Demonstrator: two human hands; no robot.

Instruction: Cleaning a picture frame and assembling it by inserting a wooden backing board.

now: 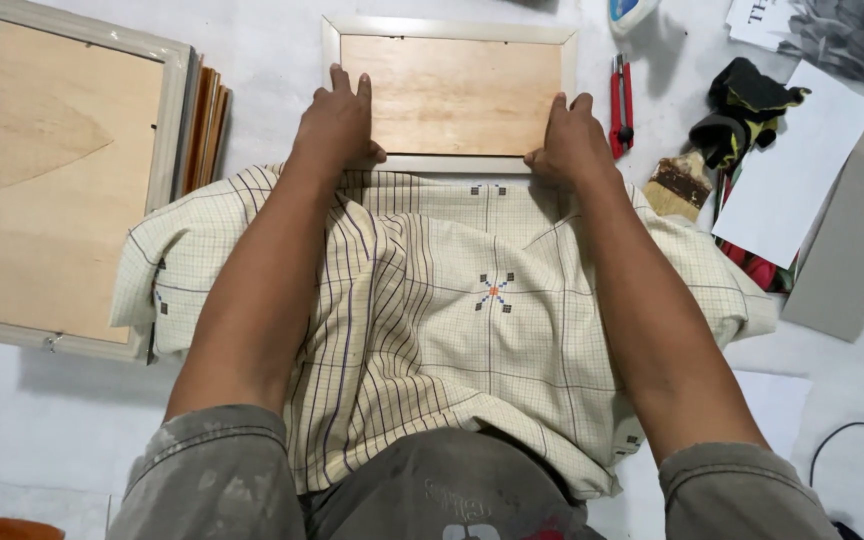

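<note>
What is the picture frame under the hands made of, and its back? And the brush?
Small frame: probably pale painted wood, matte. Its back panel: thin plywood, grain visible, unfinished-looking. Brush: light wooden handle, dark bristles. Both hands, left hand and right hand, rest on the frame.

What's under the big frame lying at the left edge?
Several thin wooden boards stick out from beneath the right side of the large frame, stacked edge to edge. How far they run under it, and whether anything else lies there, is covered by the frame's plywood back.
</note>
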